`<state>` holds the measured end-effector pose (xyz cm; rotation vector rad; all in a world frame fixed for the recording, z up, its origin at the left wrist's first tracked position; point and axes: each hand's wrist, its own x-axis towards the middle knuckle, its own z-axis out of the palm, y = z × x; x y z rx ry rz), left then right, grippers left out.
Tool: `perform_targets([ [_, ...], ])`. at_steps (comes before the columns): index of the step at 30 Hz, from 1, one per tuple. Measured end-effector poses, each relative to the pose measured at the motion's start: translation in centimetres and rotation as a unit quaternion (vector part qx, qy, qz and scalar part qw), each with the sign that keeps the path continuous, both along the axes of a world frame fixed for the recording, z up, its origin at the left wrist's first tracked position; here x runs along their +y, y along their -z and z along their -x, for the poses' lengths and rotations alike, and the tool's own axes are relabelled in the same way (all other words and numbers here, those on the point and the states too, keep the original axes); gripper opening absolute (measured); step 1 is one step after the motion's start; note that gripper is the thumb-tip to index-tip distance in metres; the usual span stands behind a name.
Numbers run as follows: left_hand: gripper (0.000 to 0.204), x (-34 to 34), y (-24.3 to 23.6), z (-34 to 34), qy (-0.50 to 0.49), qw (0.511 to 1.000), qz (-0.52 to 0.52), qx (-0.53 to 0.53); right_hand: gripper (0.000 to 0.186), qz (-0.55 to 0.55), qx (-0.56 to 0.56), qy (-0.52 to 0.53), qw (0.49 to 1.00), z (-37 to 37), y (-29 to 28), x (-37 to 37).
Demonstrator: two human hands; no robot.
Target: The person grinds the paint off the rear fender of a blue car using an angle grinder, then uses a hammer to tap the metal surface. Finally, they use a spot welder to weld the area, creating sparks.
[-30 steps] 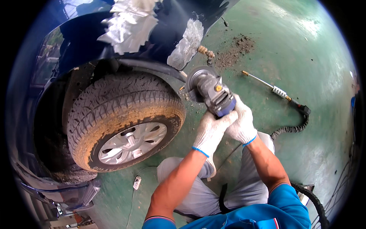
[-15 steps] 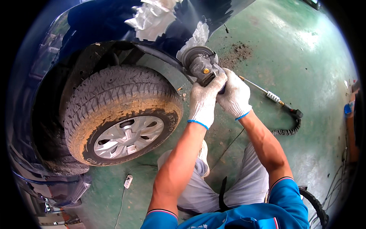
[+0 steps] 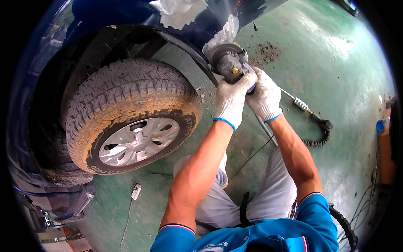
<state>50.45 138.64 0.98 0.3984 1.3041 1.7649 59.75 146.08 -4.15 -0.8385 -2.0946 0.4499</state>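
Observation:
Both my gloved hands grip one grey angle grinder [image 3: 231,67] with a round disc at its head. My left hand [image 3: 231,101], in a white knit glove, is closed around the body just behind the head. My right hand [image 3: 264,95], gloved alike, wraps the handle to the right of it. The disc lies against or very close to a whitish sanded patch [image 3: 226,32] at the lower edge of the dark blue car body [image 3: 121,12]; I cannot tell if it touches. A second bare patch [image 3: 179,12] shows higher on the panel.
A mud-caked tire [image 3: 134,96] fills the wheel arch at left. On the green floor lie a rod-shaped tool [image 3: 300,103] with a coiled black hose [image 3: 317,143], dark debris [image 3: 265,53] and a corded white socket [image 3: 136,192]. Cables run at far right.
The whole view has shifted slightly, and the grinder shows a little farther right and higher. It stays at the same whitish patch, with both hands' grip unchanged.

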Motion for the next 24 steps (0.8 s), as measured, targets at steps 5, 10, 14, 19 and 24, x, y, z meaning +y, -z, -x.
perform_targets([
  [5, 0.043, 0.1, 0.1, 0.0, -0.012, 1.0, -0.022, -0.006, 0.069, -0.017, -0.008, -0.003, 1.0, 0.0, -0.6, 0.6],
  [10, 0.053, 0.1, 0.5, 0.5, -0.003, 0.998, 0.046, 0.046, 0.072, 0.027, -0.012, -0.007, 1.0, 0.0, 0.4, 0.0],
  [14, 0.045, -0.1, -0.9, -0.2, -0.011, 0.997, 0.024, 0.067, 0.074, 0.016, -0.009, 0.005, 1.0, 0.3, -0.8, 0.5],
  [19, 0.047, 0.3, 1.4, 0.0, -0.02, 0.999, 0.037, 0.019, 0.071, 0.094, -0.048, -0.01, 0.994, -0.3, 0.3, -0.4],
  [24, 0.049, 0.0, -0.1, 0.4, -0.008, 0.998, 0.024, 0.053, 0.069, 0.045, -0.038, 0.011, 0.998, 0.0, -0.9, -0.3],
])
